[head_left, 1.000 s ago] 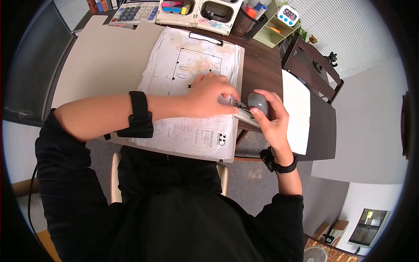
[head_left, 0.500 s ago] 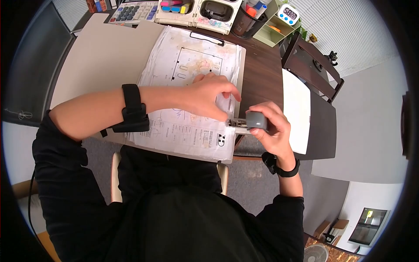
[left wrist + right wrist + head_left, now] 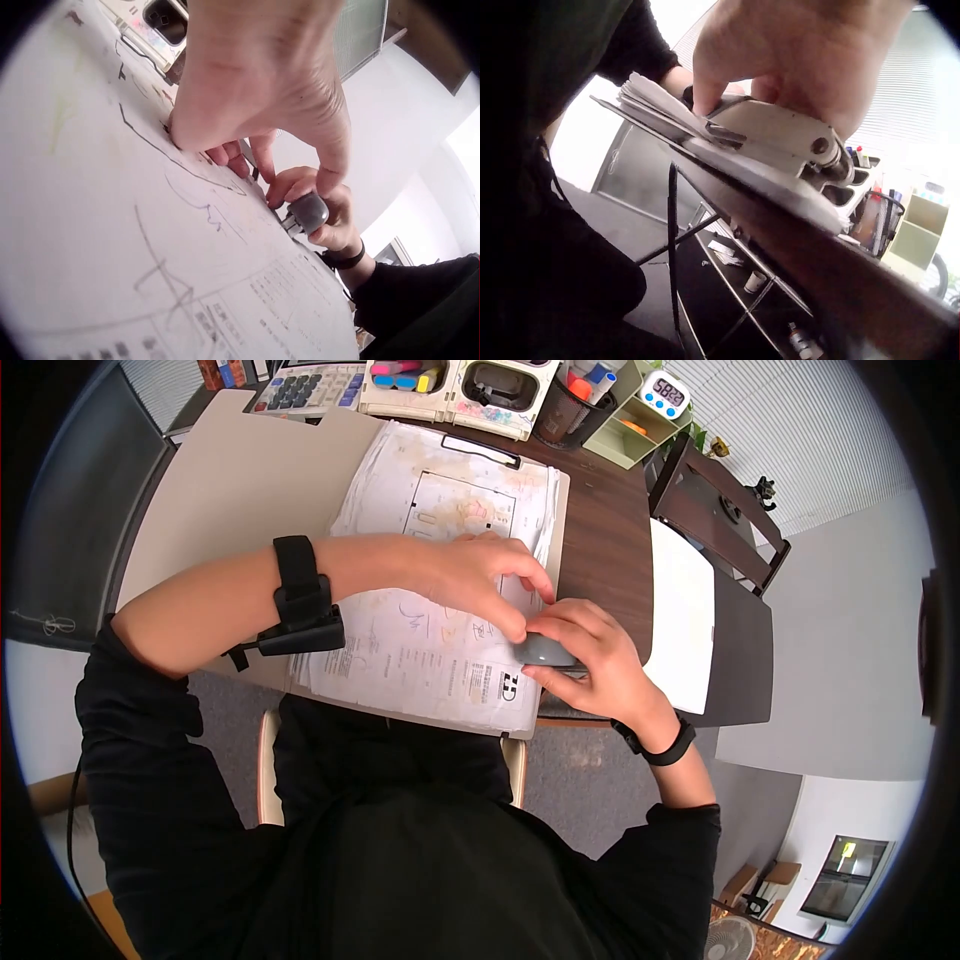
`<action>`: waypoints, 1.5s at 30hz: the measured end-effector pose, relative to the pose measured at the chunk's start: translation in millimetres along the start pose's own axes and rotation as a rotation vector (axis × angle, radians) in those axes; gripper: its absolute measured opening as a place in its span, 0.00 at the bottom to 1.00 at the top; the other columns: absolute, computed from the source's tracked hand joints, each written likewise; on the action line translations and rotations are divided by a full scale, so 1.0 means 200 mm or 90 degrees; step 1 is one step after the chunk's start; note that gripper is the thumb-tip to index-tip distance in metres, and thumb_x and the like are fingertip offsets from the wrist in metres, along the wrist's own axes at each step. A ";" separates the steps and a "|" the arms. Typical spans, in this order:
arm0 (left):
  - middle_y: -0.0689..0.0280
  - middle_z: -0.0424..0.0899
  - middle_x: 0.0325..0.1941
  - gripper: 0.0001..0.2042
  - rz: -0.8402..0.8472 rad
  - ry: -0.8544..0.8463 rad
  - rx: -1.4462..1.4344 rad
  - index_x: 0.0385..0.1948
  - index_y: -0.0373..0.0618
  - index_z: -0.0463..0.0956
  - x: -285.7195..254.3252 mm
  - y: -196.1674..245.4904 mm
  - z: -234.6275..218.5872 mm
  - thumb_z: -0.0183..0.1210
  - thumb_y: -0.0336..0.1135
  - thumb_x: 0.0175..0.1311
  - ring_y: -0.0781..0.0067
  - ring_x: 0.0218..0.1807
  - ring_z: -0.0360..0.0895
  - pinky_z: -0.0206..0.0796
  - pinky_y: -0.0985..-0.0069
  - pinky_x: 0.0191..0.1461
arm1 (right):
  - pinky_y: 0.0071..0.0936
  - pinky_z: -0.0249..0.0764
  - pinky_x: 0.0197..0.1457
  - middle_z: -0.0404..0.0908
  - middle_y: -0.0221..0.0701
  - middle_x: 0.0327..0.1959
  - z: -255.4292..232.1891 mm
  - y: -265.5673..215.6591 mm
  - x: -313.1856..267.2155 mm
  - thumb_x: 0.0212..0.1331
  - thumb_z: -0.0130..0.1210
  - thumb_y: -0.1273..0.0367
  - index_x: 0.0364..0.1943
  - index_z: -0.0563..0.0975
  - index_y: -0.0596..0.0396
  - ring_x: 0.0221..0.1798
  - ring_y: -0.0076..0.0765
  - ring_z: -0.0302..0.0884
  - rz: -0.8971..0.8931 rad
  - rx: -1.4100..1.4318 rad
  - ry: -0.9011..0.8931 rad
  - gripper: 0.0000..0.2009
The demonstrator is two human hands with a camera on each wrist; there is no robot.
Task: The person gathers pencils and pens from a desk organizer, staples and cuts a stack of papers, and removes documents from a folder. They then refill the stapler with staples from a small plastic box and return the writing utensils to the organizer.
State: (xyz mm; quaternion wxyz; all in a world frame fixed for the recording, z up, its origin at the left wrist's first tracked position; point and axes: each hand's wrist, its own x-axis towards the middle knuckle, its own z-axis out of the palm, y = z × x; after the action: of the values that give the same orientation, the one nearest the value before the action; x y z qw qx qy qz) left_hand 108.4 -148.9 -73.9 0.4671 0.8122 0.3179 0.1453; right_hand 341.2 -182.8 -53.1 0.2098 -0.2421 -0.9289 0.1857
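A grey stapler (image 3: 546, 651) straddles the right edge of a thick stack of printed sheets (image 3: 400, 645). My right hand (image 3: 600, 660) grips it from the right, fingers over the top and thumb along the near side. In the right wrist view, sheets lie between the stapler's (image 3: 772, 131) upper arm and its pale base. My left hand (image 3: 470, 580) rests on the stack with bent, loose fingers. Its thumb reaches right by the stapler's front end, and its fingertips lie near the stack's right edge.
The stack lies on a board with a black wire clip (image 3: 480, 452). Behind it stand a calculator (image 3: 315, 390), a white organiser, a mesh pen cup (image 3: 568, 415) and a green shelf (image 3: 622, 435) with a timer. A white sheet (image 3: 683, 620) lies at right.
My left hand has let go of the stapler and settled on the sheets. My right hand has turned the stapler and brought it left onto the stack's edge.
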 end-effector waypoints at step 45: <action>0.66 0.76 0.45 0.20 -0.054 0.039 -0.065 0.39 0.49 0.80 0.07 0.01 0.00 0.62 0.56 0.57 0.70 0.50 0.69 0.61 0.71 0.56 | 0.36 0.75 0.40 0.80 0.35 0.37 0.02 0.09 -0.17 0.48 0.64 0.52 0.39 0.74 0.53 0.38 0.46 0.79 0.059 -0.246 0.059 0.23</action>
State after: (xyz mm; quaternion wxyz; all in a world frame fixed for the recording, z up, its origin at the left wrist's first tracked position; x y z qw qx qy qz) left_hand 119.4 -140.5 -73.0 0.5038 0.7682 0.3582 0.1664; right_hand 373.6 -188.1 -74.0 0.1931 -0.3284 -0.9246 0.0022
